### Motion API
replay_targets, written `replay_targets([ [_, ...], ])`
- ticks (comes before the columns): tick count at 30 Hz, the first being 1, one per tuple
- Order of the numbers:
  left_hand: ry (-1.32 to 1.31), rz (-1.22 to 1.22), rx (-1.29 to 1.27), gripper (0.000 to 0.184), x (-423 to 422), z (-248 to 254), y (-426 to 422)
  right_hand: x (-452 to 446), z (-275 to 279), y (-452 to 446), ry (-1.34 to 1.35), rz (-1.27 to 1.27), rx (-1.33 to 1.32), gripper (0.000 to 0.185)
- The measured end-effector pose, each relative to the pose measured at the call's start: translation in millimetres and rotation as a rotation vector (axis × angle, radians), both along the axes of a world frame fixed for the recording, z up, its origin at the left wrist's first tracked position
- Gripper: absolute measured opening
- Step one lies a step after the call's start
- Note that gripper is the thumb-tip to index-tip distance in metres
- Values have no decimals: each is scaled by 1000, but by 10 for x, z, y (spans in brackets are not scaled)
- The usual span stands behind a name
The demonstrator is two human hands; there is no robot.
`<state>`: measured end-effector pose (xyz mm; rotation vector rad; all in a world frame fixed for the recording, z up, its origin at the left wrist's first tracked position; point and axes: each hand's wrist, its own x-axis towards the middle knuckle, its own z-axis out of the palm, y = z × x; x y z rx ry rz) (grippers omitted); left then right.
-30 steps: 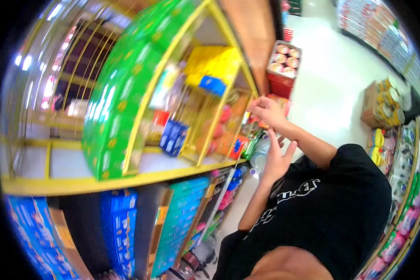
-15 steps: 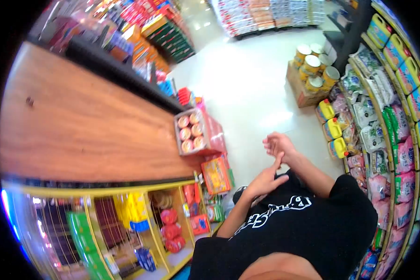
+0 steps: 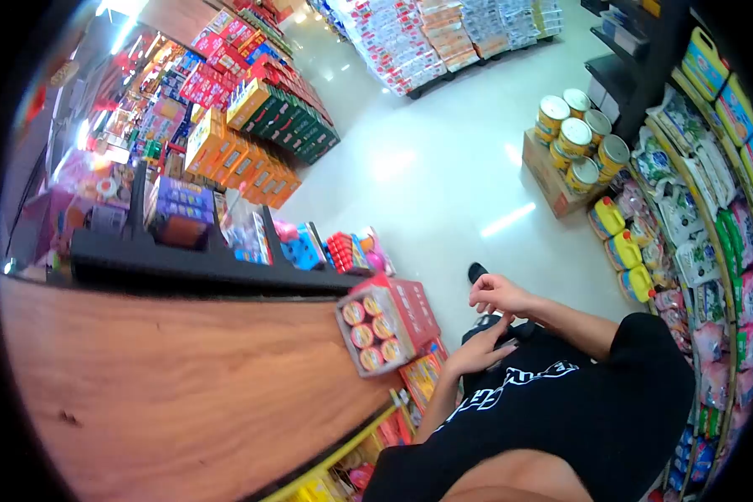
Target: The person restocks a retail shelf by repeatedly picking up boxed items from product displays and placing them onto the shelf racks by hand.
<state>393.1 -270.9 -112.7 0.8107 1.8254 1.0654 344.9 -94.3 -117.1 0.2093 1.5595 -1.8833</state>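
My left hand (image 3: 475, 348) is held in front of my black shirt, its fingers stretched toward my right wrist. Just beyond it, my right hand (image 3: 500, 294) is raised with its fingers loosely bent, and I see nothing in it. The two hands are close together; whether they touch is hard to tell. Nearest to them on the left is an open carton of round-lidded cups (image 3: 412, 309), standing at the end of a wooden counter top (image 3: 184, 360). A dark shoe (image 3: 477, 272) shows on the floor beyond my right hand.
To the right, curved shelves hold bagged goods (image 3: 678, 209) and yellow jugs (image 3: 623, 251). Yellow tins (image 3: 576, 134) stand on a cardboard box (image 3: 552, 180) on the floor. Ahead are pallet stacks of packs (image 3: 393, 42). Boxed goods (image 3: 284, 125) are piled at the upper left.
My view has swung, so the counter, carton and tins now lie lower and farther right. My right hand's fingers have bent more, and a shoe has come into sight.
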Motion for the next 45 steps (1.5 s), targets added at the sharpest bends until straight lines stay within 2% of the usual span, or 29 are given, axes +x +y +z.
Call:
replay_targets([
  [1, 17, -22, 3, 82, -298, -40, -34, -285, 26, -25, 38, 46, 55, 27],
  [2, 84, -47, 29, 73, -559, -121, -86, -522, 57, -61, 102, 106, 60, 26],
  [5, 60, -223, -123, 64, -1454, 155, -175, -1172, 121, -82, 287, 301, 98, 25],
  [6, 155, -240, -81, 59, -1712, 225, -213, -1371, 91, -81, 135, 260, -34, 28],
  [10, 185, -361, -151, 59, -2718, 503, -240, -2166, 21, -124, -50, 52, -210, 27],
  [13, 147, -325, -213, 63, -3256, 763, -229, -2704, 87, -172, -110, -89, -348, 25],
  [16, 247, -275, -70, 71, -3759, 525, -318, -3286, -5, -197, -98, -189, -474, 24],
  [19, 215, -189, -115, 73, -4382, 474, -340, -3961, -186, -253, -134, -261, -595, 29],
  [20, 132, -158, -170, 74, -4632, 504, -338, -4219, -248, -289, -97, -266, -578, 27],
  [23, 293, -39, -104, 71, -5343, 357, -463, -5138, -303, -449, -105, -281, -683, 28],
  [24, 258, 8, -115, 70, -5612, 398, -506, -5476, -258, -528, -139, -284, -686, 28],
  [27, 297, 27, -289, 71, -6545, 882, -708, -6465, 14, -825, -90, -146, -678, 28],
  [28, 374, 26, -283, 69, -6827, 946, -853, -6772, 90, -962, -48, -106, -721, 27],
  [32, 313, 101, -261, 61, -7782, 1225, -1237, -7867, 405, -1361, 34, 50, -766, 28],
  [36, 102, 174, -206, 75, -8427, 1110, -1634, -8627, 471, -1653, 134, 187, -692, 31],
  [40, 2, 192, -93, 73, -9124, 868, -1888, -9376, 304, -1877, 115, 383, -675, 32],
  [45, -52, 191, -57, 74, -10332, 604, -2183, -10542, 280, -2050, 158, 468, -625, 34],
])
